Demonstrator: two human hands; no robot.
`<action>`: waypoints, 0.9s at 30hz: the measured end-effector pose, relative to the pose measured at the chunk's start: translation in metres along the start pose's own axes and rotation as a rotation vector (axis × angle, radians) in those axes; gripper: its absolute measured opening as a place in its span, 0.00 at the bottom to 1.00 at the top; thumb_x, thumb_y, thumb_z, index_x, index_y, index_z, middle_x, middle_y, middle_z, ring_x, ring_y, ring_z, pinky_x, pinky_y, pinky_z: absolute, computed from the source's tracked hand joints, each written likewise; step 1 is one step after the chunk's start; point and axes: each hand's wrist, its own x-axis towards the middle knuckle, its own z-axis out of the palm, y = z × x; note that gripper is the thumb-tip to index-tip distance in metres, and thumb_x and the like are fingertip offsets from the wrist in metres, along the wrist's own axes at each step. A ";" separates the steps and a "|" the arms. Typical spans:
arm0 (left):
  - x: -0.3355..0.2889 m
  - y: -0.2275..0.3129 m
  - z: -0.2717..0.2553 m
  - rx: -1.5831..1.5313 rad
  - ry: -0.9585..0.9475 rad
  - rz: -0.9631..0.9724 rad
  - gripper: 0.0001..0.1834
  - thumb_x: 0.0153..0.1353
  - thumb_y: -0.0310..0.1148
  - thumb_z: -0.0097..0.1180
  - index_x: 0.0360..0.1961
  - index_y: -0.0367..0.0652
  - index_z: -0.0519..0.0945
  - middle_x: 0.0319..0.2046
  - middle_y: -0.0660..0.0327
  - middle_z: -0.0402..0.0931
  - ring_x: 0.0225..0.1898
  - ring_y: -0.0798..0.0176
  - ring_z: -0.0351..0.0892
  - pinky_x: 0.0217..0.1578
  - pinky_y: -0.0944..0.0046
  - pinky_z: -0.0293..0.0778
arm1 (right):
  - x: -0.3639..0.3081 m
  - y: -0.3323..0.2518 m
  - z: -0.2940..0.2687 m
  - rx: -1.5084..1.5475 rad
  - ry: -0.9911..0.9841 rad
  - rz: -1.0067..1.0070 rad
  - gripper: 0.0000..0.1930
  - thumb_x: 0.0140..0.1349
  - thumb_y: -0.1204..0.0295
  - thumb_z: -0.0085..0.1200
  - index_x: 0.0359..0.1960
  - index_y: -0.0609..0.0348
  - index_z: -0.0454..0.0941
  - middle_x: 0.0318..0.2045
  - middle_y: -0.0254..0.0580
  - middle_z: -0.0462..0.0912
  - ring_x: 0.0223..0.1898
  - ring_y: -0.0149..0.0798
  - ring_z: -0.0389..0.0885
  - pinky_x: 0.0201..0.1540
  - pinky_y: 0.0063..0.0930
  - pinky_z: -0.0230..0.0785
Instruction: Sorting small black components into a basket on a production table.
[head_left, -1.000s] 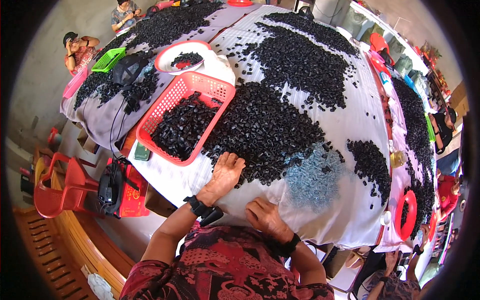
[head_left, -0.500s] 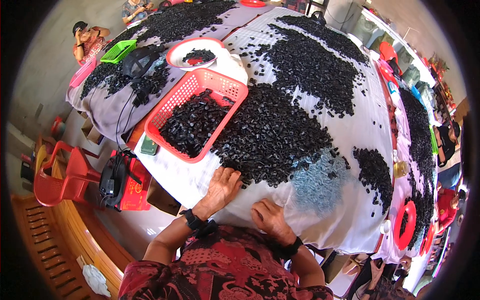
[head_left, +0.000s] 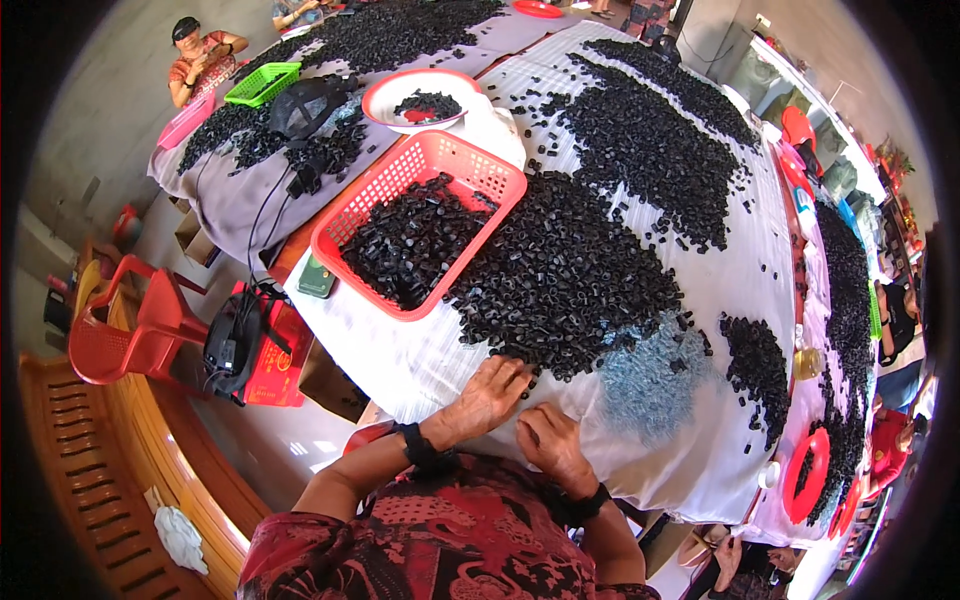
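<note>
A broad heap of small black plastic pieces [head_left: 570,270] lies on the white cloth in front of me. At its near edge is my left hand [head_left: 490,398], fingers bent and closed, with a small black piece at the fingertips. Close beside it on the right, my right hand [head_left: 552,445] is closed over the cloth, fingers curled in; what it holds, if anything, is hidden. A red plastic basket [head_left: 345,265], partly filled with black pieces, stands beyond my left hand. A heap of small clear bluish pieces [head_left: 655,380] lies to the right of my hands.
A smaller black heap [head_left: 755,370] lies farther right. Behind the basket stands a red-rimmed white basin [head_left: 375,100]. A green box [head_left: 316,279] sits by the basket's left corner. A red chair [head_left: 130,325] stands at left. Another person [head_left: 200,65] sits at the far left.
The view has shifted, so the table sits farther right. My left hand has come closer to my right hand along the heap's near edge. The far-left person's hands have come down.
</note>
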 end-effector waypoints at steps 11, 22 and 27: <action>0.004 -0.062 -0.021 0.149 0.095 -0.234 0.16 0.47 0.21 0.58 0.39 0.37 0.75 0.38 0.51 0.73 0.39 0.47 0.71 0.42 0.54 0.69 | 0.003 -0.001 -0.003 -0.005 -0.037 0.028 0.05 0.51 0.78 0.55 0.27 0.59 0.72 0.23 0.41 0.70 0.25 0.44 0.74 0.28 0.36 0.69; 0.007 -0.034 -0.024 -0.070 0.147 -0.150 0.16 0.44 0.19 0.60 0.37 0.40 0.78 0.36 0.55 0.75 0.37 0.50 0.72 0.39 0.55 0.69 | 0.001 0.000 -0.003 -0.017 -0.064 0.017 0.06 0.50 0.78 0.56 0.30 0.58 0.72 0.26 0.40 0.72 0.26 0.44 0.76 0.29 0.35 0.70; 0.017 -0.015 -0.017 -0.147 -0.085 0.003 0.13 0.44 0.20 0.60 0.35 0.40 0.79 0.36 0.56 0.74 0.36 0.51 0.72 0.39 0.56 0.70 | 0.000 0.002 -0.004 -0.022 -0.063 0.022 0.06 0.50 0.77 0.56 0.30 0.57 0.72 0.26 0.40 0.72 0.26 0.44 0.76 0.29 0.35 0.71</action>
